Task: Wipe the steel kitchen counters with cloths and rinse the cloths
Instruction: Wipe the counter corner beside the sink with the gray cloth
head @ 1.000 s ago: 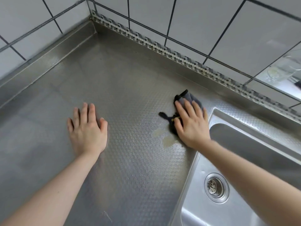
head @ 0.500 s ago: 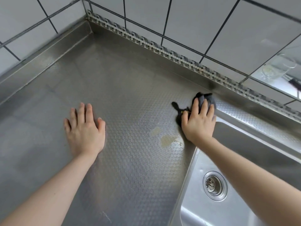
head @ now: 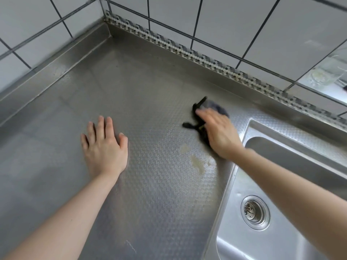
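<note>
- The left hand [head: 106, 147] lay flat at centre left of the frame, palm down on the steel counter [head: 146, 194], fingers straight and slightly spread, thumb out to the side, holding nothing.
- The right hand [head: 218, 134] was right of centre, blurred, its fingers stretched out close together and pressing down on a dark cloth [head: 201, 117]; the thumb could not be made out.
- One cloth was in view, dark grey to black, crumpled, with thin ends sticking out to the left and toward the top from under the fingers. It sat on the counter just left of the sink's [head: 281, 239] upper corner.
- Two pale yellowish stains [head: 197, 163] marked the counter just below the right hand, near the sink edge.
- The counter was dull steel embossed with a small cube-like pattern, with a raised lip along the walls.
- One sink basin filled the lower right, smooth steel, with one round drain strainer [head: 254, 212].
- White square tiles [head: 221, 17] with dark grout covered both walls, meeting at a corner at upper left, with a perforated strip [head: 187, 51] along the base of one.
</note>
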### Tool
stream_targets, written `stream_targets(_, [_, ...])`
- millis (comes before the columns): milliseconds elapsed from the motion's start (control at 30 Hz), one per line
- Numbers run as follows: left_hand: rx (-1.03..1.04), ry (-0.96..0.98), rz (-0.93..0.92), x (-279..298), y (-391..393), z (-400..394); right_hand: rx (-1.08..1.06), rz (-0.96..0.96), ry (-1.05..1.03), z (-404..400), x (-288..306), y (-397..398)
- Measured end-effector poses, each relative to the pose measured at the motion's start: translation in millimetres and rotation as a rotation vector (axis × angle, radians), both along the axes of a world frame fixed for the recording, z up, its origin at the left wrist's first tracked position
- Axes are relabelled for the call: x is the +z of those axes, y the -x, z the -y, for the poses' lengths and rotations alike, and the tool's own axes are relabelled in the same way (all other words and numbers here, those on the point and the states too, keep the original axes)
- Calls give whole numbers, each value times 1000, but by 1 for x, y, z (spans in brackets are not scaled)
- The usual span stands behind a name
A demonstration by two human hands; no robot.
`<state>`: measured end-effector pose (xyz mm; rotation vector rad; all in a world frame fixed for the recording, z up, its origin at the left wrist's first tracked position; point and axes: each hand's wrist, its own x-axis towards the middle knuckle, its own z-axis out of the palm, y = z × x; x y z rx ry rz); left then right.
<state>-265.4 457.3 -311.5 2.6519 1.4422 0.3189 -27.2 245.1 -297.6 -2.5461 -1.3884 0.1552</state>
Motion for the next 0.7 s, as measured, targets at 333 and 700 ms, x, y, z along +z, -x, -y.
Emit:
stream_targets(333, [13, 6, -4, -4, 0, -3, -61, 39, 114, -71, 1, 49])
stream_targets(700, [-21, 45, 26, 3, 3, -1, 363, 43, 132, 7, 1, 166])
